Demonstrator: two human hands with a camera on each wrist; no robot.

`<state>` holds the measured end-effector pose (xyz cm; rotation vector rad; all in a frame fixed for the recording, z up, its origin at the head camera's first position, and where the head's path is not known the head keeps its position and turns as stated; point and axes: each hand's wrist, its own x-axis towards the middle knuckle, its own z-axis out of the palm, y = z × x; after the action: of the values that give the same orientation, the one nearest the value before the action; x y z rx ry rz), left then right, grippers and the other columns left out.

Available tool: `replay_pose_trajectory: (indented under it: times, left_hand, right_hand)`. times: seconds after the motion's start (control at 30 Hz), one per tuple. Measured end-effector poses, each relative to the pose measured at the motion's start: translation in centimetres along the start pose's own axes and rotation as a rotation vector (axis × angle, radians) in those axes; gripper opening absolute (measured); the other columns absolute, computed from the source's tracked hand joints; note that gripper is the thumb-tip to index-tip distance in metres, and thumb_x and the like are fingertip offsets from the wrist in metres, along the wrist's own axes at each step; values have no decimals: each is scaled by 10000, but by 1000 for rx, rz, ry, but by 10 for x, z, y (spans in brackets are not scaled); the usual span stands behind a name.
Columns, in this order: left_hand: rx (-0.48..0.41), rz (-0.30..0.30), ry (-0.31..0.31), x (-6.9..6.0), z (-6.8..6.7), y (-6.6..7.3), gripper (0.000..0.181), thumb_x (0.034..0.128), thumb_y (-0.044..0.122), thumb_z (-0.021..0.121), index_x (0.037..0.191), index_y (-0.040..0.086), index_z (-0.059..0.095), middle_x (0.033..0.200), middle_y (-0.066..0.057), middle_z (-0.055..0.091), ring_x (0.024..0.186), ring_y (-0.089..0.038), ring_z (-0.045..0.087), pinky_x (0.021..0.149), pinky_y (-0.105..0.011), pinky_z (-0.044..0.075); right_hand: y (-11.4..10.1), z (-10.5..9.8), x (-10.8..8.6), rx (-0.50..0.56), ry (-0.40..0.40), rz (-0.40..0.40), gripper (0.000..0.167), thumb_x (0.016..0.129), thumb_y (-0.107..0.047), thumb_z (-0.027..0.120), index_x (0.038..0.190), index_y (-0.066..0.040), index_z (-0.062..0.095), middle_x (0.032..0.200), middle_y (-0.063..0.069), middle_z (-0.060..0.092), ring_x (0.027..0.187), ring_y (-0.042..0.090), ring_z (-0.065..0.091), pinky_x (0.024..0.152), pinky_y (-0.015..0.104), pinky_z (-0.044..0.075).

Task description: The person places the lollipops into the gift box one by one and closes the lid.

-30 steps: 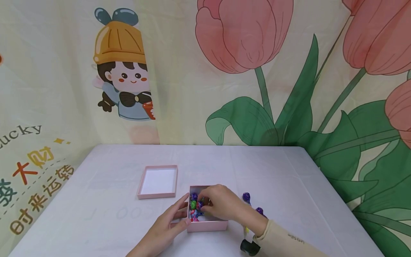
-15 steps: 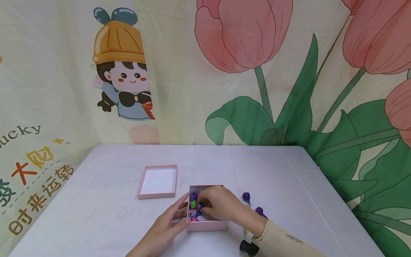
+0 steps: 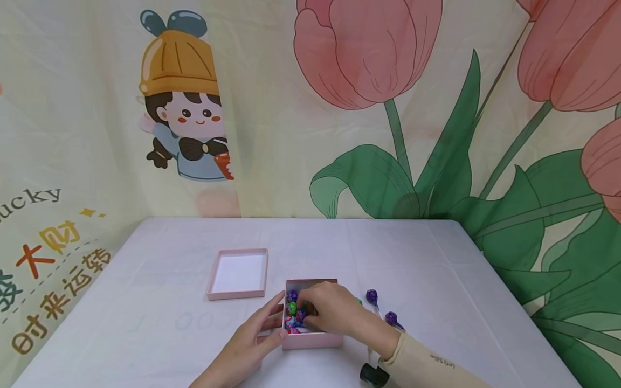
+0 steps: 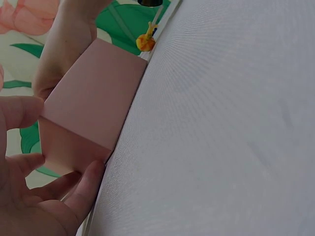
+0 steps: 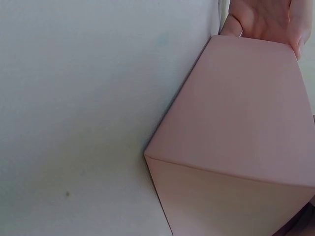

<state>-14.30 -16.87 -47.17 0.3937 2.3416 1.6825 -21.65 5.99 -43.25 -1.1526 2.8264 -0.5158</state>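
Observation:
A pink open box stands on the table, with several lollipops in shiny purple, green, red and blue wrappers along its left side. My left hand rests against the box's left wall, fingers extended and the thumb at the near corner. Over the right part of the box, my right hand reaches in, its bent thumb and fingers pinching at a dark-wrapped lollipop. That hand hides much of the inside. In the right wrist view, the box shows only its outer walls.
Left of the box lies its shallow pink lid, open side up. Purple-wrapped lollipops lie to the right, partly behind the forearm. An orange-wrapped lollipop shows in the left wrist view. A dark cylindrical object is below the right wrist.
My right hand has shifted very slightly inside the box, and a bit of green now shows beyond its wrist. The left hand stays at the box wall.

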Motion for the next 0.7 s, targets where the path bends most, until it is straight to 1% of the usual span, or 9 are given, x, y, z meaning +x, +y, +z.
replay_pose_trajectory:
  times: [0.2,0.4,0.5,0.57,0.7]
  left_hand:
    - [9,-4,1,1,0,-1,716,1082,316,632,1699,271,272,1653,-224,404,1399,-347,548,961,-168,484]
    - [9,5,0,1,0,-1,714,1083,308,632,1699,270,273,1650,-224,409,1394,-343,553,966,-181,492]
    - [9,10,2,1,0,-1,714,1081,305,635,1698,269,277,1648,-223,413,1392,-341,555,970,-182,493]
    - [10,13,3,1,0,-1,714,1081,304,637,1697,266,278,1646,-226,415,1391,-342,557,971,-181,494]
    - [11,11,5,1,0,-1,715,1080,306,637,1697,263,279,1643,-231,416,1388,-343,558,968,-176,491]
  right_hand:
    - [0,1,0,-10,-17,18,195,893,-202,890,1068,-191,806,843,-124,706,685,2,540,631,157,471]
    - [1,0,1,-1,-30,11,191,891,-201,891,1062,-182,808,789,-141,660,675,7,535,617,163,466]
    - [1,-1,1,4,-31,4,188,892,-197,889,1060,-178,807,788,-140,660,676,1,537,619,158,466]
    - [2,-1,1,18,-30,-4,181,891,-185,887,1053,-175,806,795,-136,669,677,-7,544,623,151,470]
    - [4,-5,-1,79,-26,-15,178,895,-156,877,1059,-168,808,841,-121,705,709,-15,575,664,132,499]
